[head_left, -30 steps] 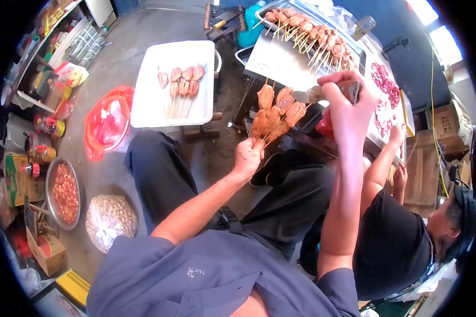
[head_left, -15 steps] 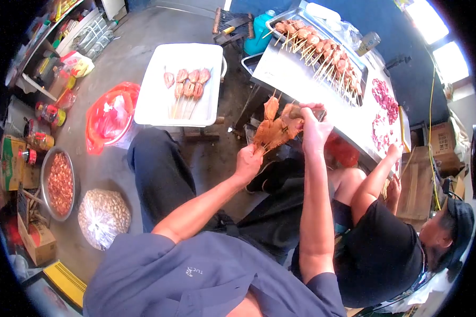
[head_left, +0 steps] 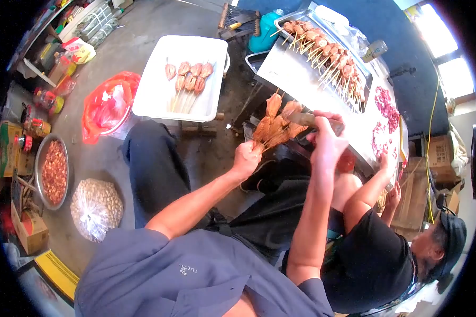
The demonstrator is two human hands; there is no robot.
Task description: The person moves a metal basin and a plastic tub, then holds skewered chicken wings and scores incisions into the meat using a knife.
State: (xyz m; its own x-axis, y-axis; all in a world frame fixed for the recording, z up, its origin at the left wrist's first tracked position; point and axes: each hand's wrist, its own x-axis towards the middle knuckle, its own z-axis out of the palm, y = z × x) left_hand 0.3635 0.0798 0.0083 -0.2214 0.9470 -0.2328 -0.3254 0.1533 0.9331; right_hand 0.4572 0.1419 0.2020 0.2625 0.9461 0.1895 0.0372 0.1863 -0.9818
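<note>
My left hand [head_left: 247, 158] is closed around the lower ends of a bunch of meat skewers [head_left: 274, 128], held fanned out above my lap. The pieces on them are flat and orange-brown, with thin sticks showing at the top. My right hand [head_left: 328, 138] grips a flat grey-brown tool [head_left: 303, 119], perhaps a knife; its kind is unclear. The tool's left end overlaps the right side of the meat, and I cannot tell whether they touch. On the left, a white tray [head_left: 143, 105] holds several skewers of meat [head_left: 190, 79].
A metal table [head_left: 280, 68] on the right bears a tray of skewers [head_left: 322, 47] and raw red meat [head_left: 387, 105]. A co-worker in black [head_left: 375, 259] sits at my right, hands at its edge. Leftward on the floor are a red bag [head_left: 96, 113], a metal bowl [head_left: 67, 185] and a plastic bag [head_left: 98, 208].
My right hand has moved slightly right and down, turning so more of the flat tool shows. The skewers are spread a little differently in my left hand. The camera view has shifted slightly.
</note>
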